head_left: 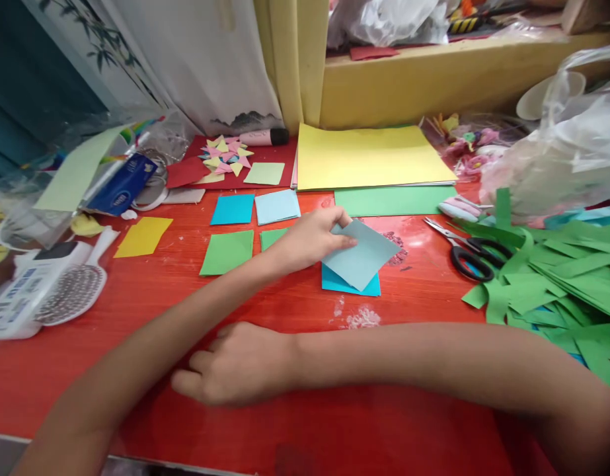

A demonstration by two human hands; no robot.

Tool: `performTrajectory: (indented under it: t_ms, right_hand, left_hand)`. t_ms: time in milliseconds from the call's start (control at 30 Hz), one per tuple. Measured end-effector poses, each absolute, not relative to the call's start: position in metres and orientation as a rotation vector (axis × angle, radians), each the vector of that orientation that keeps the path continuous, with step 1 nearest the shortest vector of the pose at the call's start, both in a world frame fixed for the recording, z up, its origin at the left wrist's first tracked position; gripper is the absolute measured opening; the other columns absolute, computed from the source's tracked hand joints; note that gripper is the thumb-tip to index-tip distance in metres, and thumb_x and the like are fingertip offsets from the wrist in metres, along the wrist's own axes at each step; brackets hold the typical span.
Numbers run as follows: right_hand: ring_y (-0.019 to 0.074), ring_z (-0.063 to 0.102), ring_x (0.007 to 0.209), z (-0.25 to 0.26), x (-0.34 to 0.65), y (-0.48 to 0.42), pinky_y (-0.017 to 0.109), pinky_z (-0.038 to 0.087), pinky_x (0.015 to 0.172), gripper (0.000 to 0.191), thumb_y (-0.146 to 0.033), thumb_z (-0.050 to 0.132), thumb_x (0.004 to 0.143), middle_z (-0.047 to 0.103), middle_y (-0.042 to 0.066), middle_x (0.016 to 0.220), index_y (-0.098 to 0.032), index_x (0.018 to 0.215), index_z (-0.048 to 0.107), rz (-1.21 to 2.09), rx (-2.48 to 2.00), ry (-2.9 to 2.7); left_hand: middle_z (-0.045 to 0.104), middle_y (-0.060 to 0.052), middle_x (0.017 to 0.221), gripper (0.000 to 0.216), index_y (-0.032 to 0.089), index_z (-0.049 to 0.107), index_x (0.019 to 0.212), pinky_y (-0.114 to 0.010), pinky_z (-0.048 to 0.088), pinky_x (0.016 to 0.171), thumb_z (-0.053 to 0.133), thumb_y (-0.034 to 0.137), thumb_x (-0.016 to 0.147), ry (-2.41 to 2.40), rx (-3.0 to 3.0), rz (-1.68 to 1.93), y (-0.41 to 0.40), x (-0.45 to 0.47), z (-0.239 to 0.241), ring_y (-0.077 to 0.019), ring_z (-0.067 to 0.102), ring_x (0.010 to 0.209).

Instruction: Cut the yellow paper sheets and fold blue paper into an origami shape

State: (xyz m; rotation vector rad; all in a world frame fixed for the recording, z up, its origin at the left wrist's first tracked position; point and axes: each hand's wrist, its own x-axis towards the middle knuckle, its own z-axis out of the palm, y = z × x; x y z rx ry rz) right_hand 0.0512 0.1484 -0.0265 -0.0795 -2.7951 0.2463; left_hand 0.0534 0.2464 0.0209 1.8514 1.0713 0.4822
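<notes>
My left hand (314, 238) pinches a light blue paper square (367, 254) by its left corner, between thumb and fingers. The square is turned cornerwise over a brighter blue paper square (351, 284), covering most of it. Near the front of the table my right hand (240, 363) lies with curled fingers; its palm faces down, so anything inside is hidden. Left of my left hand sit a blue square (232, 209), a pale blue stack (277, 206) and a green square (228, 252). Another green square (271, 238) is partly behind my left wrist.
Black-handled scissors (470, 254) lie at right beside a heap of green paper strips (557, 277). Yellow sheets (369, 158) and a green sheet (394, 200) are at the back. Folded paper stars (226, 157), a yellow square (143, 237) and a hairbrush (74, 291) are leftward.
</notes>
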Motion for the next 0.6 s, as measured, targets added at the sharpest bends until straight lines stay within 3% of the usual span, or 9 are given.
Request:
performTrajectory:
  t_ms: [267, 600]
  right_hand:
    - [0.0195, 0.064, 0.073, -0.03, 0.049, 0.15, 0.034, 0.045, 0.053, 0.031, -0.007, 0.032, 0.093, 0.066, 0.003, 0.081, -0.012, 0.11, 0.057, 0.175, -0.04, -2.742]
    - [0.0204, 0.065, 0.077, -0.036, 0.046, 0.151, 0.034, 0.045, 0.057, 0.035, -0.006, 0.029, 0.093, 0.069, 0.003, 0.083, -0.012, 0.108, 0.06, 0.038, -0.036, -2.664]
  left_hand:
    - [0.058, 0.0, 0.068, 0.028, 0.016, 0.051, 0.068, -0.023, 0.038, 0.051, 0.072, 0.035, 0.068, 1.126, 1.691, 0.585, 0.245, 0.054, 0.014, -0.0108, 0.053, 0.06]
    - [0.044, 0.004, 0.06, 0.04, 0.017, 0.04, 0.062, -0.02, 0.028, 0.045, 0.071, 0.041, 0.069, 1.132, 1.625, 0.599, 0.236, 0.059, 0.02, -0.0058, 0.04, 0.052]
